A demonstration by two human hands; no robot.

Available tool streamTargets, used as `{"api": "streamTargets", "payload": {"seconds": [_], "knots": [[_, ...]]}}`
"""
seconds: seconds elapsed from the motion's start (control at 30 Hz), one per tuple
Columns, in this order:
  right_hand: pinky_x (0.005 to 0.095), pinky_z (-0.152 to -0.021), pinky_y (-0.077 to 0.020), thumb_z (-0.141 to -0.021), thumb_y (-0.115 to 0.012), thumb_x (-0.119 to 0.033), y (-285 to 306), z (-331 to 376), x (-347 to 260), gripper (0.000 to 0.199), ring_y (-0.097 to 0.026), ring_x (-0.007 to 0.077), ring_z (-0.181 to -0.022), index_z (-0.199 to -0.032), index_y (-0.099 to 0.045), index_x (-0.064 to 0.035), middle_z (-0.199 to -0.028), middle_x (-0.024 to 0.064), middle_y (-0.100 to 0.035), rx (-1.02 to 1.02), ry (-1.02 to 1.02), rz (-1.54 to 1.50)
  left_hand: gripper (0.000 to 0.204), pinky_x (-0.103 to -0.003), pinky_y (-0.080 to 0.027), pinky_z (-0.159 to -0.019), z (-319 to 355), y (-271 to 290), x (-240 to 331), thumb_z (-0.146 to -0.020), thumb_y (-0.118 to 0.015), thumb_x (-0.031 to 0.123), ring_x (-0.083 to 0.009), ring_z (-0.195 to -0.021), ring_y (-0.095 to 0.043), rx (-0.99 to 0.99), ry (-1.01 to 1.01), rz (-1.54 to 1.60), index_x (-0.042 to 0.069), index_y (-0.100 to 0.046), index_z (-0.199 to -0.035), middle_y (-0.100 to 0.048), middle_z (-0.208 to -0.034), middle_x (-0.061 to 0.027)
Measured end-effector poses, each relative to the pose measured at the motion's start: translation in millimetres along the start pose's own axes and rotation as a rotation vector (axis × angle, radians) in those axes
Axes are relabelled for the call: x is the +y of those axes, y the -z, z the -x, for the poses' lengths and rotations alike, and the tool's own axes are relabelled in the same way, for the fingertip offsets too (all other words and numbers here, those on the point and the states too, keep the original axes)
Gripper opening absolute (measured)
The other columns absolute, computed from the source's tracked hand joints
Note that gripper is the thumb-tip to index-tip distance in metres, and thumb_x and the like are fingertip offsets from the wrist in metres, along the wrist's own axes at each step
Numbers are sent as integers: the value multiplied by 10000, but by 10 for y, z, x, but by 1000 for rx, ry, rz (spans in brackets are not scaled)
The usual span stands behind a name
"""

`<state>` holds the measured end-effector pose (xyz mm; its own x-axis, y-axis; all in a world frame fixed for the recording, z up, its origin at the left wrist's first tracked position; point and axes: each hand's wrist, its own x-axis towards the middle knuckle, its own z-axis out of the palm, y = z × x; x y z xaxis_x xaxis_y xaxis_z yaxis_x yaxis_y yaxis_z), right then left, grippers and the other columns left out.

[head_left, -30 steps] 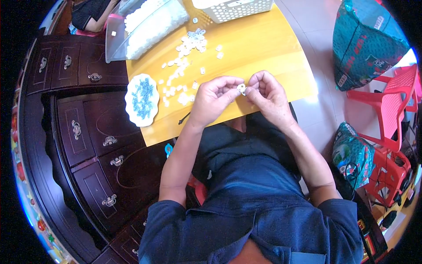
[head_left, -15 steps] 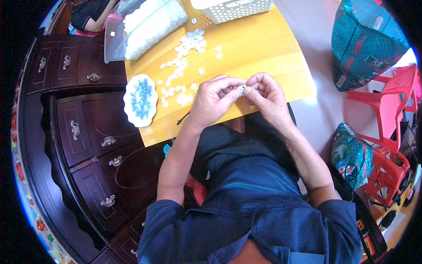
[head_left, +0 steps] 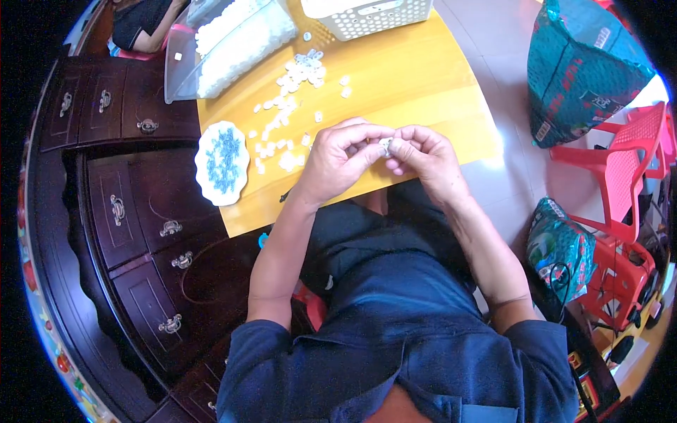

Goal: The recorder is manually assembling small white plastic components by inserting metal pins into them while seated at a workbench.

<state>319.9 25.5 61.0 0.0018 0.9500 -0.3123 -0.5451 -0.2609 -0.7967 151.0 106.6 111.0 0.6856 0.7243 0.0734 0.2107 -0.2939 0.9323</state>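
Remotely, I look down through the head camera past the wearer's dark-blue shirt at six o'clock to two bare hands above the near edge of a yellow wooden table. Between them, a small pale piece serves as my clock's centre. The left hand has thumb and forefinger closed together on it; the right hand pinches it likewise, its other fingers curled beneath. White pieces lie scattered at ten to eleven o'clock. At nine sits a scalloped white plate of blue bits. Farther off, I find a clear bin heaped with white parts at ten, a perforated white basket at twelve, a dark wooden cabinet beyond the plate, a red plastic chair at three, a teal bag between two and three, and another person's arm at ten.
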Motion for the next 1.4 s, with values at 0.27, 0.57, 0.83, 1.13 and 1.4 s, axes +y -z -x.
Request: {"api": "streamTargets", "payload": {"seconds": [0.27,0.57,0.83,1.13,1.4], "knots": [[217,-646,-519,-970,-681,-212,19,7,-40,186,-593,59,-699,-1016,-657,-34,-839,16,-681,-1,-23,-56,331,-318,-553,-695,-1,-188,235,-784,-779,95,-220,-809,-688,103,-82,-420,37,-708,-1103,-682,-972,-106],[223,-707,-533,-988,-643,-245,60,5,-10,201,-659,88,-775,-984,-668,-45,-890,38,-711,-47,32,-68,318,-334,-574,-707,20,-194,147,-771,-797,91,-247,-816,-708,156,-182,-520,28,-715,-1072,-699,-990,-113],[245,-710,-554,-1002,-608,-252,79,0,-47,234,-675,107,-789,-1046,-703,-43,-918,42,-720,-84,-65,-167,322,-296,-572,-668,14,-177,163,-774,-804,47,-199,-769,-711,130,-189,-499,1,-720,-1081,-713,-997,-124],[239,-708,-535,-992,-624,-220,57,24,-5,223,-654,104,-767,-1027,-709,-17,-899,53,-719,-19,-13,-114,235,-357,-564,-686,-3,-215,117,-770,-773,99,-278,-782,-700,192,-278,-511,42,-728,-993,-712,-904,-110],[236,-701,-529,-985,-640,-230,61,21,52,216,-640,95,-745,-996,-716,-29,-869,45,-714,25,6,-81,211,-354,-567,-692,-29,-240,62,-758,-774,77,-280,-785,-703,216,-313,-478,31,-730,-959,-718,-892,-116]]}}
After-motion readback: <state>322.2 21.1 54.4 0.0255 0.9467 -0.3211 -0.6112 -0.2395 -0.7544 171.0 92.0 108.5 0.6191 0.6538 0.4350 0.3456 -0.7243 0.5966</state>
